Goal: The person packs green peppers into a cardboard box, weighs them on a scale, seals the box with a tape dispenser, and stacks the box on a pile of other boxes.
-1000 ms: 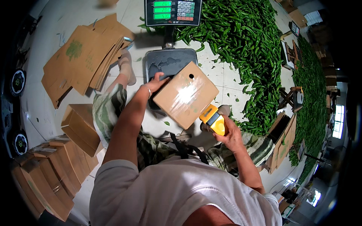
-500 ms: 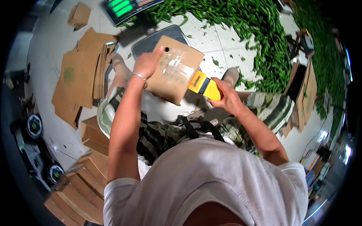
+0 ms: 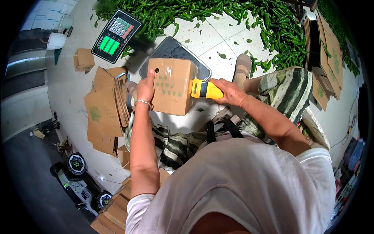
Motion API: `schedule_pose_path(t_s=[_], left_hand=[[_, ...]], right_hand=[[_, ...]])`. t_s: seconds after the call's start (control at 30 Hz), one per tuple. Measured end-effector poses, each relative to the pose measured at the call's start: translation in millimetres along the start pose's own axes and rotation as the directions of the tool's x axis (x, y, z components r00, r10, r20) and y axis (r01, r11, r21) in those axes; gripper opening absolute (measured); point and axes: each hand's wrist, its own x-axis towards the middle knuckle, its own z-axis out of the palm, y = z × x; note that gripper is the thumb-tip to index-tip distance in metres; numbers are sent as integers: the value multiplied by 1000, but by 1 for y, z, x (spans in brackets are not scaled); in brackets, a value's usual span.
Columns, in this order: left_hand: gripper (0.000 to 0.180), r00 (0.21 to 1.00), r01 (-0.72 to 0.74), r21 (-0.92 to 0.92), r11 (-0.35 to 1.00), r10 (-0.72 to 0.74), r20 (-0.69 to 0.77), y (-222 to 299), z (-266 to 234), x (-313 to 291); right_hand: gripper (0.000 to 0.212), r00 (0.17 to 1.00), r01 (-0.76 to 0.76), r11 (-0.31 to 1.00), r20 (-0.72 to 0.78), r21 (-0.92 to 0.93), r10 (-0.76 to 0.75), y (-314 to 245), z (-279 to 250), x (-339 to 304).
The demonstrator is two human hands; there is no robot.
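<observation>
A brown cardboard box (image 3: 170,95) with green print, clear tape and a round hole is held in front of me. My left hand (image 3: 146,89) grips its left side, the thumb beside the hole; the other fingers are hidden behind it. In my right hand (image 3: 230,93) is a yellow tape dispenser (image 3: 213,90) with a dark band. Its front end touches the box's right side. Beyond the box lies the dark platform (image 3: 202,69) of a scale; whether the box rests on it I cannot tell.
The scale's display (image 3: 117,36) stands at the far left. Green peppers (image 3: 218,8) cover the floor at the back. Flattened cartons (image 3: 102,113) lean at the left, more cartons (image 3: 325,58) at the right. A wheeled toy vehicle (image 3: 78,183) sits at the lower left.
The box has turned from a tilted position to nearly square, and its right side now shows. The tape dispenser has levelled out against that side. My view has shifted too.
</observation>
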Motion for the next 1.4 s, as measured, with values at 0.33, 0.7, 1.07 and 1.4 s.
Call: schedule_pose_path(t_s=[0.33,0.7,1.07,1.4], left_hand=[[69,1000,22,-138,990,-23,-8,8,2,-8],[67,1000,11,-226,974,-17,-26,11,8,-15],[63,999,8,-86,996,-12,-51,21,0,-15],[58,996,-92,-118,989,89,-31,17,1,-16]], right_hand=[[65,947,-225,962,196,-157,254,30,11,-4],[43,848,-281,857,307,-432,433,-50,-4,64],[40,713,-244,748,409,-617,570,-2,36,89],[34,753,-618,603,-161,-504,637,113,-48,154]])
